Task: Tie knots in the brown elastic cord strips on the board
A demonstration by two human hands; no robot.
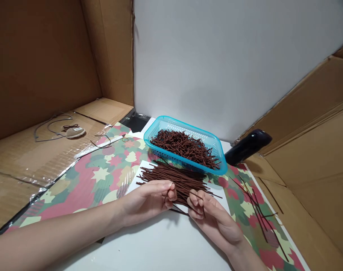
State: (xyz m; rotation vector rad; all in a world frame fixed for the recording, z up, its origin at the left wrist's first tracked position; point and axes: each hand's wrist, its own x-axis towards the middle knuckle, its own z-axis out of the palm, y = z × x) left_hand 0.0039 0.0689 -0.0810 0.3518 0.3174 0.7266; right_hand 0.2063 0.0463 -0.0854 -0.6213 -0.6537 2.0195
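Observation:
My left hand [153, 197] is closed in a pinch, with a bit of thin brown cord showing at its fingers. My right hand [212, 212] is closed on a brown cord [198, 195], and a short end hangs below the fingers. Whether both hands grip the same cord I cannot tell. Just beyond the hands lies a bundle of straight brown cords [171, 177] on a white sheet [139, 171]. Behind it stands a blue plastic basket [218, 152] holding a heap of short brown cord pieces [184, 146], which look bent or knotted.
Several loose cords [257, 210] lie on the patterned mat [87, 188] at the right. A dark handle-like object [249, 145] sticks up beside the basket. At the left are a white strip [99, 146] and a beige tagged item [75, 132]. Cardboard walls [112, 49] flank the space.

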